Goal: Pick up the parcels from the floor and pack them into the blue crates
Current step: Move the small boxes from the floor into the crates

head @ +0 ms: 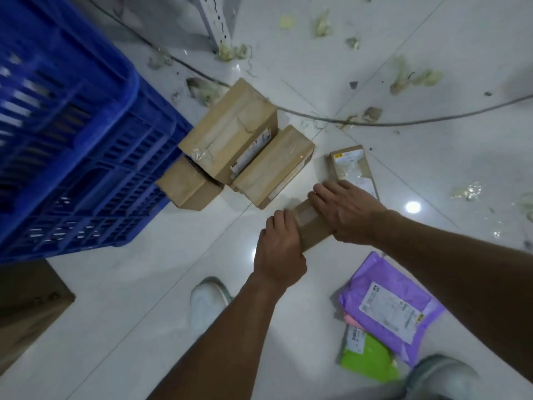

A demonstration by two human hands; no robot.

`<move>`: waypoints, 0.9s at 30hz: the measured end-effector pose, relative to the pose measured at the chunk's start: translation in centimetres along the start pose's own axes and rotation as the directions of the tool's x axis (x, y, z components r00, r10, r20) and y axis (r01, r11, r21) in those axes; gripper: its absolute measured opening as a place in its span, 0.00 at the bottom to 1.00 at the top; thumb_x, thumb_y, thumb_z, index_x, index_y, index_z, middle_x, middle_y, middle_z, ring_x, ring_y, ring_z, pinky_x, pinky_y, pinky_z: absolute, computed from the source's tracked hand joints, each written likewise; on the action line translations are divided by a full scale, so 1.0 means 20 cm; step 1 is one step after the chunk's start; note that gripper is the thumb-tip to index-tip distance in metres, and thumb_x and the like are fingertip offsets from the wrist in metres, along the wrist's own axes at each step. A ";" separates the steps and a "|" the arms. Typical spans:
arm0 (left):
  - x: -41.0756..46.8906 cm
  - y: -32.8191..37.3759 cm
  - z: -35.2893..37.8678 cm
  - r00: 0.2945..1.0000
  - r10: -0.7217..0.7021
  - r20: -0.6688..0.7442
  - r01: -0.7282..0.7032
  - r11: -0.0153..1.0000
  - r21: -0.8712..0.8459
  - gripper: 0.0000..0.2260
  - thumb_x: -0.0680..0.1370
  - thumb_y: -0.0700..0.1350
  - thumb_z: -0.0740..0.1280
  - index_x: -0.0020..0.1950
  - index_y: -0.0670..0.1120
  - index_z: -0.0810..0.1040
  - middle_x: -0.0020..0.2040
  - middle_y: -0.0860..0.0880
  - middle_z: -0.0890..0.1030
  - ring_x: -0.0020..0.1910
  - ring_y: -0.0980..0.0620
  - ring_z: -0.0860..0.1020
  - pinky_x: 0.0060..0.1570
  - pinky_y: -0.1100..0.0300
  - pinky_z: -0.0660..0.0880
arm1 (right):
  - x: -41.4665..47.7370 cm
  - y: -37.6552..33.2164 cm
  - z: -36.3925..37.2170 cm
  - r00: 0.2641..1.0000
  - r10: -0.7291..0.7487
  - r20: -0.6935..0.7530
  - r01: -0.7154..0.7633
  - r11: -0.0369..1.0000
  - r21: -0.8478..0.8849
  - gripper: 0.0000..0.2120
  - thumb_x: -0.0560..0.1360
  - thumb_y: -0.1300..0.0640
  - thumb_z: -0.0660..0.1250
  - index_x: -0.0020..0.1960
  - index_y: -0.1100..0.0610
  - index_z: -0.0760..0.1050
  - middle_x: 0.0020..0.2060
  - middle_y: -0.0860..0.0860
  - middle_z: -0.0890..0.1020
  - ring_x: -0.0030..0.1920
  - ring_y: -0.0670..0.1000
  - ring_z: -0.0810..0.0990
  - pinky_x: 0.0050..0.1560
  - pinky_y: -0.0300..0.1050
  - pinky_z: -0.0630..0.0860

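Gripping the near end of a small brown taped parcel (313, 223), the left hand (278, 249) was curled shut around it, while the right hand (343, 212) was laid over the far end with its fingers spread and bent down along the edge. The parcel was held between the two hands above the white tiled floor (144, 284). Just beyond the right hand a flat brown parcel with a label (350, 166) was seen lying on the floor. Further out, three cardboard boxes were clustered against one another: a large box (230, 131), a narrower box (277, 166) at its right, and a small box (187, 186) at its near left. This cluster was set touching the blue crate (72, 140) at the left. Near the right forearm a purple mailer (389, 304) was found overlapping a green mailer (366, 359). A white shoe (207, 301) was visible below the left wrist.
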State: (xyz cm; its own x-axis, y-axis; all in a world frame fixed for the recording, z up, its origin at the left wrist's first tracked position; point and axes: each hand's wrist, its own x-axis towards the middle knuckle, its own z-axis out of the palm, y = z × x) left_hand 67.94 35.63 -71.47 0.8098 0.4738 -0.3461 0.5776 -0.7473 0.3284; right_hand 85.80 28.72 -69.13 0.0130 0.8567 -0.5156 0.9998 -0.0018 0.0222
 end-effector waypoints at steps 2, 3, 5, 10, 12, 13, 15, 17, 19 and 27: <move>-0.06 0.05 -0.17 0.998 0.029 0.048 -0.027 0.999 -0.028 0.32 0.63 0.43 0.74 0.66 0.39 0.72 0.56 0.42 0.76 0.50 0.45 0.77 0.45 0.56 0.78 | -0.13 0.00 -0.17 1.000 0.006 0.031 -0.006 1.000 0.022 0.33 0.73 0.45 0.67 0.73 0.58 0.61 0.65 0.55 0.68 0.62 0.55 0.69 0.62 0.50 0.70; -0.09 0.08 -0.26 0.996 0.048 0.070 -0.046 0.999 -0.026 0.33 0.63 0.43 0.74 0.67 0.39 0.71 0.57 0.42 0.75 0.51 0.45 0.76 0.46 0.56 0.78 | -0.20 0.00 -0.26 0.999 0.013 0.041 -0.015 0.999 0.033 0.33 0.73 0.45 0.66 0.73 0.58 0.62 0.65 0.55 0.68 0.61 0.55 0.70 0.61 0.50 0.70; -0.16 0.16 -0.46 0.989 0.087 0.121 -0.085 0.996 -0.023 0.33 0.66 0.44 0.74 0.69 0.41 0.67 0.60 0.44 0.72 0.54 0.46 0.74 0.48 0.57 0.75 | -0.35 0.00 -0.45 0.998 0.035 0.047 -0.038 0.998 0.056 0.33 0.72 0.45 0.67 0.72 0.58 0.62 0.64 0.54 0.68 0.61 0.54 0.70 0.59 0.50 0.71; -0.31 0.33 -0.95 0.981 0.117 0.157 -0.116 0.993 -0.016 0.31 0.66 0.45 0.72 0.66 0.47 0.64 0.59 0.48 0.69 0.55 0.47 0.72 0.50 0.54 0.76 | -0.72 -0.02 -0.93 0.996 0.074 0.053 -0.079 0.992 0.095 0.36 0.71 0.44 0.69 0.72 0.58 0.61 0.64 0.55 0.67 0.60 0.55 0.70 0.59 0.50 0.72; -0.39 0.40 -1.12 0.980 0.108 0.168 -0.109 0.994 0.000 0.32 0.66 0.46 0.73 0.67 0.47 0.64 0.61 0.48 0.69 0.56 0.47 0.72 0.52 0.52 0.77 | -0.85 -0.05 -1.10 0.994 0.099 0.045 -0.102 0.992 0.078 0.34 0.72 0.46 0.68 0.72 0.59 0.62 0.65 0.56 0.68 0.61 0.56 0.69 0.61 0.50 0.71; -0.44 0.44 -1.21 0.980 0.107 0.168 -0.110 0.994 0.007 0.33 0.66 0.46 0.74 0.67 0.47 0.64 0.62 0.48 0.69 0.57 0.47 0.72 0.53 0.52 0.77 | -0.91 -0.06 -1.18 0.994 0.106 0.041 -0.108 0.992 0.060 0.33 0.72 0.48 0.68 0.71 0.60 0.62 0.64 0.57 0.68 0.61 0.56 0.69 0.61 0.50 0.70; -0.55 0.50 -1.38 0.978 0.119 0.174 -0.126 0.992 0.029 0.35 0.66 0.47 0.75 0.68 0.46 0.64 0.63 0.48 0.69 0.58 0.46 0.72 0.55 0.51 0.76 | -1.05 -0.10 -1.36 0.994 0.104 0.037 -0.105 0.994 0.026 0.32 0.72 0.48 0.67 0.71 0.61 0.63 0.63 0.58 0.68 0.61 0.57 0.69 0.62 0.50 0.67; -0.68 0.55 -1.56 0.977 0.132 0.167 -0.142 0.989 0.051 0.35 0.66 0.46 0.75 0.69 0.45 0.64 0.63 0.47 0.69 0.58 0.46 0.72 0.55 0.51 0.76 | -1.19 -0.15 -1.53 0.996 0.087 0.011 -0.088 0.996 0.014 0.34 0.72 0.46 0.68 0.71 0.62 0.63 0.63 0.58 0.68 0.61 0.57 0.69 0.61 0.50 0.67; -0.84 0.58 -1.75 0.984 0.107 0.141 -0.114 0.993 0.038 0.34 0.66 0.44 0.74 0.69 0.45 0.64 0.62 0.47 0.69 0.58 0.46 0.72 0.54 0.52 0.75 | -1.32 -0.23 -1.69 0.997 0.078 -0.027 -0.077 0.996 0.043 0.35 0.71 0.44 0.69 0.70 0.62 0.63 0.64 0.58 0.68 0.62 0.57 0.68 0.61 0.51 0.67; -1.30 0.73 -2.46 0.999 -0.034 -0.013 0.035 0.993 0.117 0.34 0.66 0.46 0.74 0.68 0.46 0.63 0.60 0.49 0.67 0.58 0.48 0.70 0.56 0.52 0.74 | -1.66 -0.36 -2.33 0.978 0.004 -0.206 -0.001 1.000 0.016 0.38 0.71 0.40 0.70 0.72 0.60 0.61 0.65 0.56 0.67 0.64 0.57 0.67 0.61 0.51 0.67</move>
State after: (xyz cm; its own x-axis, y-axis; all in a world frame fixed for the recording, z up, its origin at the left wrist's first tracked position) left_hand 60.41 35.36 -14.40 0.7908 0.5048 -0.3461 0.5899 -0.7794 0.2111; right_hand 77.29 24.36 -12.36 0.0129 0.9447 -0.3278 0.9999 -0.0105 0.0090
